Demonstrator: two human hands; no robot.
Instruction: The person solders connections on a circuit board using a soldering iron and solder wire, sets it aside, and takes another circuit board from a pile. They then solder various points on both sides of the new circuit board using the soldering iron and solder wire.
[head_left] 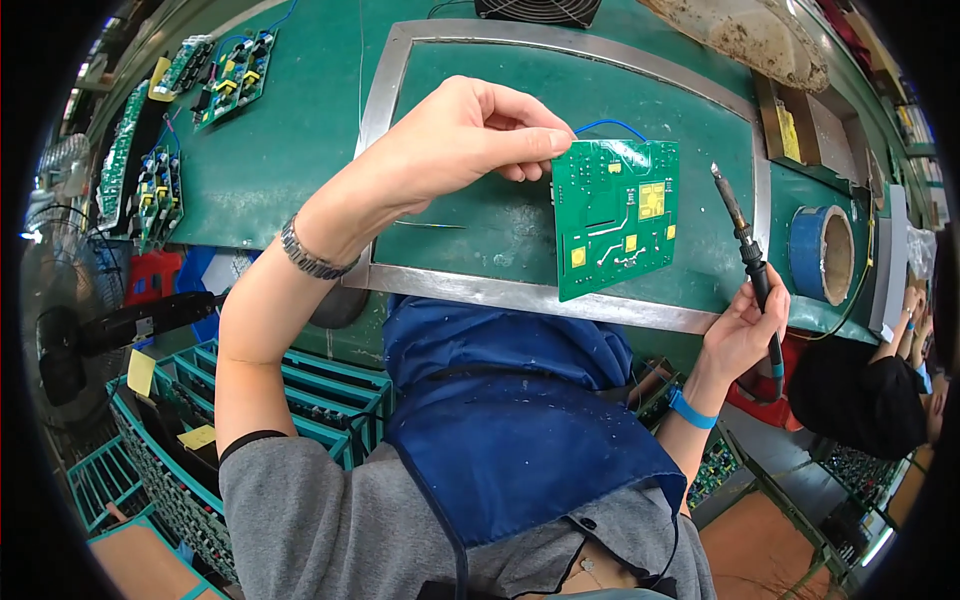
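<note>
My left hand (490, 132) pinches the upper left corner of a green circuit board (605, 215), which hangs upright above the metal frame. Its solder side, with several yellow patches, faces me, and a blue wire (612, 124) loops over the top edge. To the right, my right hand (750, 320) grips a soldering iron (757, 270) by its dark handle. The iron's tip points up and stays apart from the board. A thin strand, perhaps solder wire (432, 225), lies on the green mat behind my left wrist.
A metal frame (520, 290) borders the green work surface. Populated boards (240, 80) lie at the far left. On the right are a blue-rimmed roll (822, 255) and a cardboard box (820, 130). Green racks (300, 390) stand below left. Another person (860, 390) sits at the right.
</note>
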